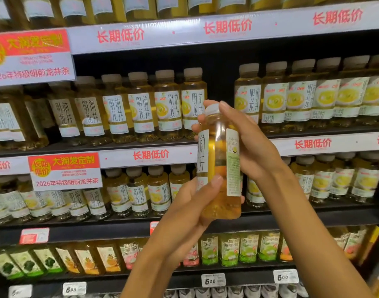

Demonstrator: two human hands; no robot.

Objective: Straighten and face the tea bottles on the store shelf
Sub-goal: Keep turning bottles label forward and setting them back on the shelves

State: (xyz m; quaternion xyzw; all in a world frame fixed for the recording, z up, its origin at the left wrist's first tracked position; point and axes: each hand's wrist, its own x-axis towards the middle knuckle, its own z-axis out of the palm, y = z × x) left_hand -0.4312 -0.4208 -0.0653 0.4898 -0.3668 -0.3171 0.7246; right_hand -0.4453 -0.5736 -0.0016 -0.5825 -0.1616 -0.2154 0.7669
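Currently mid-facing step. Left hand [190, 209] grips the base of the tea bottle [219, 160], held upright off the middle shelf [326, 145]; right hand [246, 143] curls round its neck and cap. Label seam faces near. Next, likely: rotate label forward, seat into row gap [220, 87].

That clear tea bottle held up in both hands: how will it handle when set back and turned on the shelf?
The clear plastic bottle of amber tea looks nearly full, so probably heavy for its size. Tall and narrow, it may tip if nudged high. Its smooth wall and glossy white label could slip, which may be why the left hand and right hand share it.
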